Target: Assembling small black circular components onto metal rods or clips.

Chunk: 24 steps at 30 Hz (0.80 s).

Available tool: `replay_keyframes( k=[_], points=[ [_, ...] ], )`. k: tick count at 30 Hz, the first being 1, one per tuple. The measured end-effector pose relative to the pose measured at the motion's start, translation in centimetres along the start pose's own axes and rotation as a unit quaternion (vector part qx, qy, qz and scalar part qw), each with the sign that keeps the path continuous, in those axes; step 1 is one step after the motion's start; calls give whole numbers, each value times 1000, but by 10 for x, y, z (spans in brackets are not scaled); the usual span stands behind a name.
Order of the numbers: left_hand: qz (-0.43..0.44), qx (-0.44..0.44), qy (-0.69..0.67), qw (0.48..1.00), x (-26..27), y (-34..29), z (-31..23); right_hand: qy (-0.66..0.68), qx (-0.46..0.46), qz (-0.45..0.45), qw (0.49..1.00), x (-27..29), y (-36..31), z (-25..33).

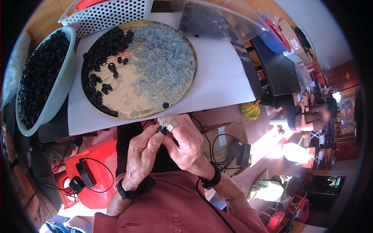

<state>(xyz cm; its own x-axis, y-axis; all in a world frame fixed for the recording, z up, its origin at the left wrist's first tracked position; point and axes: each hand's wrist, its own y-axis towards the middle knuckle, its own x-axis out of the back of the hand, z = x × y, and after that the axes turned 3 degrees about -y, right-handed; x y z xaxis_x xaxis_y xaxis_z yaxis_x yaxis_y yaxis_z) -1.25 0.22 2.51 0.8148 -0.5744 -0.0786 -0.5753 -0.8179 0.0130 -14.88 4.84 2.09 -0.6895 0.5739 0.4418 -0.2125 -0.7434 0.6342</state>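
Note:
My left hand [142, 149] pinches a small black ring-like part [162, 130] in front of my body, just off the near table edge. My right hand [184, 145] meets it there, fingers closed on the same part. Whitish tape wraps one finger of the right hand; any smaller piece between the fingertips is hidden. Beyond the hands lies a round gold-coloured tray [128, 106]. Black ring-like parts [107, 46] cover its left side, and many tiny clear pieces [165, 58] are spread over its right side.
A pale green basin [70, 58] full of black parts stands at the left. Behind the tray are a white perforated basket [112, 18] and a clear plastic box [210, 21]. A red chair [91, 171] is lower left; other people sit nearby at both sides.

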Motion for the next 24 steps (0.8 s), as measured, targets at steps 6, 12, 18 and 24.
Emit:
replay_keyframes(
  k=[6,12,18,24],
  points=[
    [17,-54,26,998,-2,2,0,-49,45,-21,998,0,-4,-4],
    [-3,-9,-18,1000,-4,4,-6,-34,43,3,998,4,5,-6],
    [-11,-26,21,999,-4,4,-9,-44,53,9,998,4,4,-3],
    [19,-39,60,997,-4,11,-1,-70,36,-3,997,5,-2,-9]
  ],
)
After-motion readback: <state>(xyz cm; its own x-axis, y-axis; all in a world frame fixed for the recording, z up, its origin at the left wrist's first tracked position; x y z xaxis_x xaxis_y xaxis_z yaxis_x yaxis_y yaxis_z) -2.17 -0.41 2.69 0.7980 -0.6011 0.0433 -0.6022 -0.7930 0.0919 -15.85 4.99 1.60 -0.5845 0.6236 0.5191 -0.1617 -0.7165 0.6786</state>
